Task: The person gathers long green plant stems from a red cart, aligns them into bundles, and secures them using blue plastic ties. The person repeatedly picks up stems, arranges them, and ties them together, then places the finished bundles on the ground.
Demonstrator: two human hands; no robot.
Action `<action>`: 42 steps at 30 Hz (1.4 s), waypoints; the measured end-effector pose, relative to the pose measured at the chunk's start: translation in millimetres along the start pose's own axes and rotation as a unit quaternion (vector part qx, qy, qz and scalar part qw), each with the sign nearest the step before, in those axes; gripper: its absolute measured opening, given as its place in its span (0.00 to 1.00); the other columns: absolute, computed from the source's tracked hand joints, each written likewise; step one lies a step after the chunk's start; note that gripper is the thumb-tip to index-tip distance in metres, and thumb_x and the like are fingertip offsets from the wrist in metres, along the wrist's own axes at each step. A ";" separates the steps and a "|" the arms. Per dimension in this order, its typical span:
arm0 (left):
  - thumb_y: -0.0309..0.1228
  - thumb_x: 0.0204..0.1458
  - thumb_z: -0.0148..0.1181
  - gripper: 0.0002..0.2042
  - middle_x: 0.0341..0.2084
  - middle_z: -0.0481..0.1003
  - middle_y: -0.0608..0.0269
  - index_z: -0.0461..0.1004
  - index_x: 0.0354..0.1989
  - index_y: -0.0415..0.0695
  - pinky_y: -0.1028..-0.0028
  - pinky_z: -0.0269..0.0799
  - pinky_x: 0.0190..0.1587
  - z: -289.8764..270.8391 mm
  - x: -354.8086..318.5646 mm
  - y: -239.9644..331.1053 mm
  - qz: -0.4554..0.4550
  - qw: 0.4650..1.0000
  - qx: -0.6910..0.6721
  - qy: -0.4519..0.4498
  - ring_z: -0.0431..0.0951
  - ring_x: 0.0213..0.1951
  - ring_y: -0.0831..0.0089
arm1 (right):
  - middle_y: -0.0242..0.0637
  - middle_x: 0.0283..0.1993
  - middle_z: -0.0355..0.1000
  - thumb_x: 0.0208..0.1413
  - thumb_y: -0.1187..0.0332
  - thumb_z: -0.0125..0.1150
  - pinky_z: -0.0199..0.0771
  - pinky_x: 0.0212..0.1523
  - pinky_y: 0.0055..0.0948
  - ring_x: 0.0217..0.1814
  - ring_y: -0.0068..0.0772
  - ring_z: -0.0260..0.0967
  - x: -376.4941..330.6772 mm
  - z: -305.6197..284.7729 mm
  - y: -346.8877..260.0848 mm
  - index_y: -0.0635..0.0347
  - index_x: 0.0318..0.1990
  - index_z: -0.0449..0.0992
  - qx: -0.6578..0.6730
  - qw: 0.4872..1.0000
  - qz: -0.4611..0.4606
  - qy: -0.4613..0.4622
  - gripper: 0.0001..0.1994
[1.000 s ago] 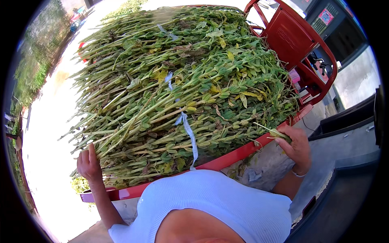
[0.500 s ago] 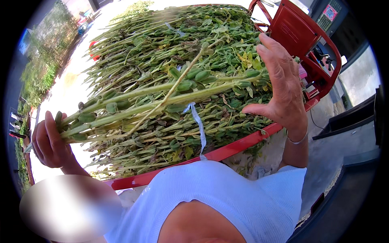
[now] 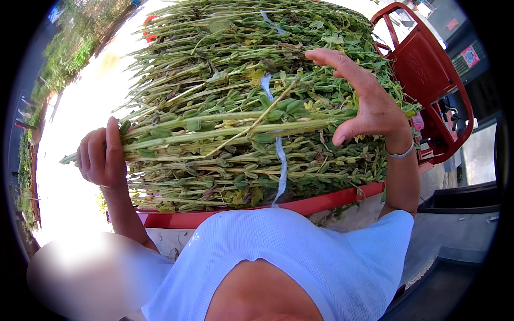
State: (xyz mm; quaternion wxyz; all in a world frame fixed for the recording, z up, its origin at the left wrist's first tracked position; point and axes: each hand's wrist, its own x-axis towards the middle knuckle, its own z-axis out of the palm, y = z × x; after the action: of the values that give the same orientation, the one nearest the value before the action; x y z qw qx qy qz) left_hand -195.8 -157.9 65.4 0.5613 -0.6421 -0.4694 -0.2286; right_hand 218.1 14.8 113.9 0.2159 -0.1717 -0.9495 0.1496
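My left hand [image 3: 101,155] is closed around the cut lower ends of a few long green stalks [image 3: 203,134] with fat pods, which look like sesame stalks. They stretch sideways across the front of a large pile of similar stalks [image 3: 230,59]. A thin dry stem [image 3: 262,116] crosses them at a slant. Near their tip end, my right hand [image 3: 372,104] is open, thumb and fingers spread apart in a curve, holding nothing. A pale blue strip [image 3: 281,160] runs over the pile and passes behind the held stalks.
The pile lies on a cart bed with a red front rail [image 3: 332,201] close to my body. A red seat frame [image 3: 423,69] stands at the right, beyond my right hand. Green shrubs [image 3: 75,43] border bright ground at the far left. Dark bins [image 3: 460,200] sit at the lower right.
My left hand has moved inward and slightly up in view with the stalks, which now lie closer against the pile. My right hand stays open near their tips, its fingers leaning further left.
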 end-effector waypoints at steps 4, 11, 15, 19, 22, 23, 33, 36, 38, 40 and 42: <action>0.27 0.40 0.65 0.14 0.24 0.71 0.70 0.81 0.39 0.47 0.75 0.70 0.29 5.0 20.0 -5.3 0.020 1.000 -0.007 -0.009 0.75 0.28 0.73 | 0.41 0.46 0.72 0.27 0.38 0.75 0.71 0.49 0.39 0.48 0.42 0.70 50.4 18.7 -10.4 0.59 0.57 0.69 0.059 0.994 -0.070 -0.060 0.49; 0.28 0.38 0.66 0.15 0.23 0.71 0.70 0.78 0.38 0.51 0.71 0.69 0.26 8.7 23.8 -29.3 -0.037 0.970 -0.114 -0.212 0.74 0.26 0.70 | 0.36 0.29 0.64 0.22 0.43 0.77 0.63 0.30 0.32 0.29 0.33 0.63 53.6 6.5 -22.2 0.60 0.49 0.73 -0.017 0.996 0.002 -0.084 0.43; 0.32 0.39 0.71 0.17 0.26 0.77 0.67 0.79 0.41 0.51 0.68 0.72 0.30 11.2 15.1 -44.8 -0.096 0.904 -0.237 -0.344 0.78 0.28 0.65 | 0.41 0.42 0.67 0.32 0.56 0.76 0.64 0.42 0.42 0.43 0.48 0.66 41.5 21.0 -21.2 0.58 0.58 0.67 -0.154 0.983 0.012 -0.096 0.41; 0.39 0.37 0.74 0.21 0.29 0.80 0.63 0.80 0.43 0.50 0.65 0.73 0.33 27.6 -17.2 -37.4 -0.139 0.811 -0.322 -0.469 0.79 0.30 0.60 | 0.40 0.45 0.69 0.31 0.63 0.77 0.65 0.46 0.41 0.44 0.47 0.67 11.3 69.8 14.8 0.52 0.62 0.63 -0.181 0.980 0.035 -0.071 0.44; 0.40 0.35 0.76 0.24 0.30 0.79 0.59 0.79 0.43 0.49 0.65 0.72 0.35 43.7 -59.2 -19.4 -0.200 0.770 -0.384 -0.468 0.78 0.31 0.59 | 0.40 0.46 0.70 0.33 0.65 0.77 0.65 0.47 0.39 0.44 0.47 0.67 -3.3 92.8 31.2 0.49 0.64 0.62 -0.174 0.982 0.047 -0.046 0.45; 0.40 0.34 0.76 0.24 0.30 0.79 0.58 0.79 0.43 0.48 0.65 0.72 0.35 48.6 -68.1 -13.9 -0.211 0.761 -0.394 -0.470 0.78 0.31 0.59 | 0.40 0.45 0.70 0.34 0.65 0.77 0.65 0.47 0.39 0.44 0.47 0.66 -6.9 92.3 34.9 0.48 0.65 0.62 -0.186 0.980 0.052 -0.051 0.45; 0.37 0.29 0.78 0.23 0.30 0.74 0.65 0.80 0.40 0.51 0.64 0.70 0.40 51.5 -79.3 10.9 -0.256 0.730 -0.342 -0.534 0.74 0.36 0.62 | 0.38 0.36 0.71 0.35 0.50 0.74 0.69 0.41 0.41 0.39 0.45 0.68 -10.7 76.6 32.8 0.50 0.60 0.67 -0.130 0.975 0.113 -0.139 0.41; 0.40 0.29 0.77 0.26 0.32 0.73 0.62 0.79 0.42 0.52 0.61 0.70 0.43 52.0 -82.2 14.1 -0.270 0.718 -0.334 -0.548 0.74 0.41 0.60 | 0.40 0.39 0.71 0.34 0.40 0.70 0.71 0.42 0.41 0.42 0.44 0.67 -18.2 88.7 39.8 0.49 0.60 0.66 -0.147 0.969 0.129 -0.151 0.44; 0.42 0.28 0.77 0.32 0.39 0.72 0.60 0.76 0.49 0.51 0.61 0.69 0.49 45.6 -69.4 15.7 -0.229 0.757 -0.297 -0.535 0.72 0.47 0.58 | 0.40 0.39 0.71 0.35 0.39 0.70 0.71 0.42 0.41 0.42 0.44 0.67 -19.2 91.3 44.3 0.49 0.60 0.67 -0.159 0.969 0.123 -0.147 0.43; 0.43 0.28 0.77 0.38 0.47 0.70 0.57 0.71 0.55 0.50 0.60 0.67 0.54 34.5 -48.1 20.4 -0.186 0.805 -0.277 -0.491 0.69 0.53 0.56 | 0.39 0.39 0.71 0.35 0.39 0.69 0.72 0.43 0.41 0.43 0.44 0.68 -20.6 94.2 47.5 0.50 0.60 0.67 -0.167 0.967 0.121 -0.148 0.43; 0.45 0.28 0.77 0.44 0.55 0.66 0.55 0.66 0.60 0.49 0.59 0.63 0.60 25.1 -20.1 44.2 -0.148 0.855 -0.277 -0.413 0.65 0.58 0.54 | 0.39 0.39 0.71 0.35 0.37 0.69 0.72 0.44 0.41 0.43 0.44 0.68 -20.2 95.6 49.7 0.50 0.59 0.67 -0.175 0.964 0.121 -0.159 0.43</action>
State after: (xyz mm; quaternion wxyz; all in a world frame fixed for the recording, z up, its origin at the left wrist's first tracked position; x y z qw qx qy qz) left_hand -172.7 -138.3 19.8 0.0747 -0.7293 -0.6649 -0.1432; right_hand 204.1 31.4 6.5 0.0092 -0.2944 -0.9551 0.0316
